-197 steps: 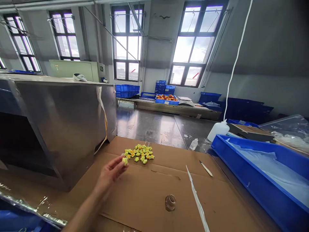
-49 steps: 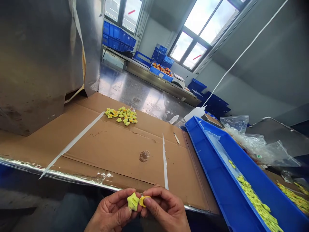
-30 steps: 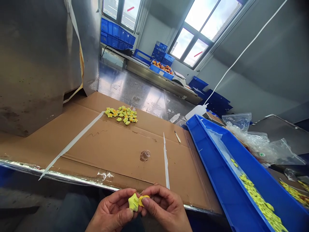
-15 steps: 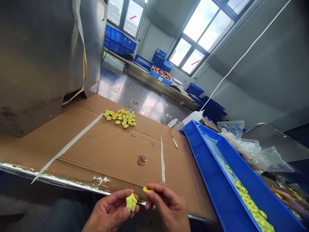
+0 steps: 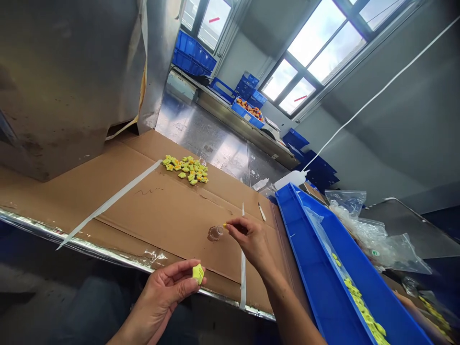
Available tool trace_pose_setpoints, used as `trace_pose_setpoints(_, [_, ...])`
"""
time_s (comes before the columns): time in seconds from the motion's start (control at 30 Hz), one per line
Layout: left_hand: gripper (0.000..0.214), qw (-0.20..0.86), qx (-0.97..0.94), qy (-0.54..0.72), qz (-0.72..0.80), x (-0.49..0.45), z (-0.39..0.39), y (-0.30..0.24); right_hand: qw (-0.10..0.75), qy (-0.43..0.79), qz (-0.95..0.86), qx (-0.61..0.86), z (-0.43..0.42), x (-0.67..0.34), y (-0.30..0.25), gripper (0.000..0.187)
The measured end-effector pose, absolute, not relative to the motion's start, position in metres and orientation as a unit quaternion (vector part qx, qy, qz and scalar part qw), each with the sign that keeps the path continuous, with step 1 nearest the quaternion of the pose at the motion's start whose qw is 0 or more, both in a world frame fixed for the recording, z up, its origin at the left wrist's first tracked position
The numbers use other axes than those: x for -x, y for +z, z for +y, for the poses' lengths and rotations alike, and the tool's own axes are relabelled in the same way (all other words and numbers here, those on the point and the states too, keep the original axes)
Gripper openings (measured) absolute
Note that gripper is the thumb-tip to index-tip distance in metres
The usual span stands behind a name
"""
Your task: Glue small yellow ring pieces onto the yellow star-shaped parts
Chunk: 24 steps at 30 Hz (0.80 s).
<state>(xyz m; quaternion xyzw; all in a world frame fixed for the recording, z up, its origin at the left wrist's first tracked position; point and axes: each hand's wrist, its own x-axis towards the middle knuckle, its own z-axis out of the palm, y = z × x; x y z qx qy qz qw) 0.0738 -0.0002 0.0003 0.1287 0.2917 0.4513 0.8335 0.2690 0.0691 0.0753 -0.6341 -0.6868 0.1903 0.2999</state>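
My left hand (image 5: 163, 290) is closed on a yellow-green star-shaped piece (image 5: 198, 273), pinched between thumb and fingers above the table's front edge. Farther forward, my right hand (image 5: 253, 242) pinches a small yellow piece (image 5: 225, 225), mostly hidden by the fingertips. Just left of those fingertips a small clear cup (image 5: 216, 233) stands on the cardboard sheet (image 5: 172, 225); I cannot tell whether they touch. Toward the back of the cardboard lies a loose cluster of yellow-green stars (image 5: 192, 170), some with orange parts.
On the right stands a long blue tray (image 5: 296, 249) with yellow-green pieces (image 5: 362, 306) inside. A thin white-handled tool (image 5: 262, 212) and a white squeeze bottle (image 5: 290, 179) lie near it. Another person's arm (image 5: 417, 311) shows at far right. A metal box (image 5: 72, 86) rises at left.
My right hand has moved forward, away from the left hand, to beside the clear cup, the small yellow piece still pinched. My left hand keeps the star, now slightly turned. The view has shifted.
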Motion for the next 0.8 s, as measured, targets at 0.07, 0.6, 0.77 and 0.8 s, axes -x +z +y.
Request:
trace_pose_setpoints(0.07, [0.032,0.836,-0.132,0.446,0.291,-0.073,-0.001,0.0,0.288,0.19,-0.692,0.634,0.071,-0.268,0.078,0.013])
trace_pose_setpoints(0.6, [0.032,0.838,-0.139,0.43,0.304,-0.071,-0.002,0.003,0.309,0.19,-0.69,0.627,0.07,-0.274,0.07,0.013])
trace_pose_setpoints(0.77, [0.032,0.837,-0.14,0.433,0.305,-0.071,-0.001,0.004,0.297,0.129,-0.716,0.619,0.072,-0.266,0.071,0.009])
trace_pose_setpoints(0.8, [0.032,0.837,-0.139,0.432,0.306,-0.071,0.0,0.004,0.296,0.118,-0.718,0.619,0.073,-0.264,0.071,0.009])
